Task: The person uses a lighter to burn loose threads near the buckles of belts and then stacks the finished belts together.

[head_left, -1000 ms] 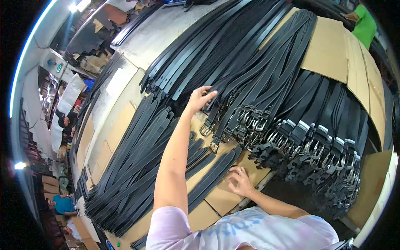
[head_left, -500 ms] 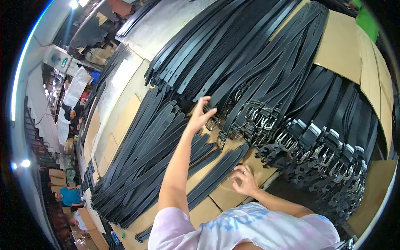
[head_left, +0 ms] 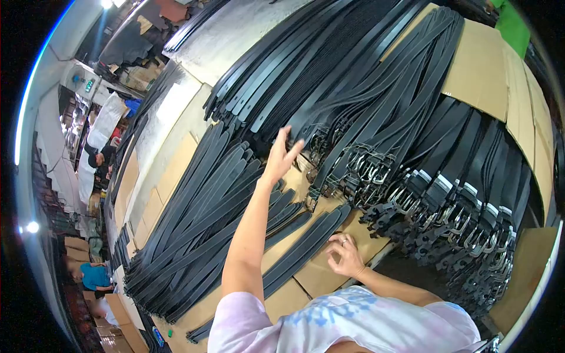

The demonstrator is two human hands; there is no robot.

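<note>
My left hand (head_left: 281, 156) is raised over the middle of the table, thumb and fingers apart, with nothing held between them. Just beyond it lies a bunch of black belts with metal buckles (head_left: 371, 165), and the nearest strap is blurred by motion. Left of my forearm spreads a heap of black belt straps (head_left: 200, 223) with rounded tips. My right hand (head_left: 347, 256), a ring on one finger, rests low over the cardboard. Its fingers are curled, with a gap to the thumb and nothing visible in it. A short stack of black straps (head_left: 309, 250) lies beside it.
Flat black straps with punched ends (head_left: 259, 100) cover the far side. On the right hang many buckled belts (head_left: 453, 217), with cardboard (head_left: 479, 65) behind them. Brown cardboard (head_left: 321, 273) lines the table. A person in a blue shirt (head_left: 96, 276) is at the far left.
My left hand has moved slightly up and its fingers have straightened and spread. The strap beside it has shifted toward the buckled bunch. My right hand stays in place.
</note>
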